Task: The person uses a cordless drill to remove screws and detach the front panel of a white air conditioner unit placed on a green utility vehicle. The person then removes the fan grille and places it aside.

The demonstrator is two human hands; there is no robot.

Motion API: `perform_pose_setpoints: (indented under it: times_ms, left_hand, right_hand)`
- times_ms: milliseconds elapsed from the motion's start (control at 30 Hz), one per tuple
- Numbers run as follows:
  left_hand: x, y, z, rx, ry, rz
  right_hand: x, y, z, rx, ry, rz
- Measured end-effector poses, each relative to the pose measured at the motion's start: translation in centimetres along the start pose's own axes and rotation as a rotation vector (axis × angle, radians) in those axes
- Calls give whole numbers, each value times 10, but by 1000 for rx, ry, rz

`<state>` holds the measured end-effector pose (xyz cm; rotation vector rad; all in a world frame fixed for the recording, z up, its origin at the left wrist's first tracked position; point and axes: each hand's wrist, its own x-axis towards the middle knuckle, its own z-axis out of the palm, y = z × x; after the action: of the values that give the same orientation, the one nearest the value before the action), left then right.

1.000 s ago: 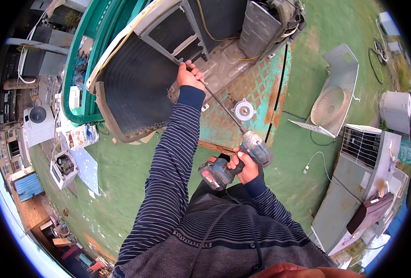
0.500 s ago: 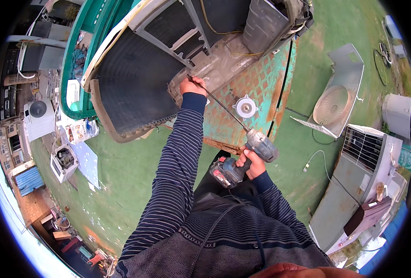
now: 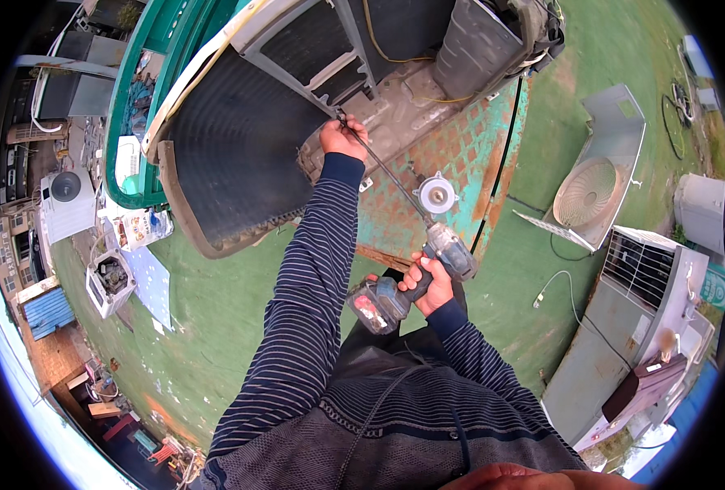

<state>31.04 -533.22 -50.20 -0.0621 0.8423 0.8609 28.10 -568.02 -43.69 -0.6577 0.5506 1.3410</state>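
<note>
My right hand [image 3: 433, 287] grips the handle of a cordless power driver [image 3: 452, 251], its battery end toward my left. From its nose a long thin bit [image 3: 392, 178] runs up and left to my left hand [image 3: 344, 139], whose fingers close around the bit near its tip. That tip is at the foot of a grey metal bracket [image 3: 297, 82] inside an opened air-conditioner outdoor unit. Around the bracket curve the dark finned coil [image 3: 232, 151] and the dirty base pan [image 3: 403, 110]. Whether the tip touches a screw is too small to tell.
A round silver fan motor [image 3: 438, 196] rests on a rusty green metal plate [image 3: 460, 147]. To the right, a casing panel with a fan grille [image 3: 584, 198] lies on the green ground, near a grey appliance [image 3: 595, 335]. A green tub [image 3: 122, 122] stands left.
The driver has shifted slightly left and up, its bit now steeper. My left hand has moved a little right and up, still around the bit.
</note>
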Motion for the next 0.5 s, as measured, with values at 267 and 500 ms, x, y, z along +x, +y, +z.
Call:
perform_pose_setpoints:
  times_ms: [267, 500]
  left_hand:
    - [-15, 4, -1, -95, -176, -112]
    - [5, -3, -15, -156, -59, -89]
  right_hand:
    - [0, -3, -15, -68, 30, -38]
    - [-1, 3, -11, -44, 38, -52]
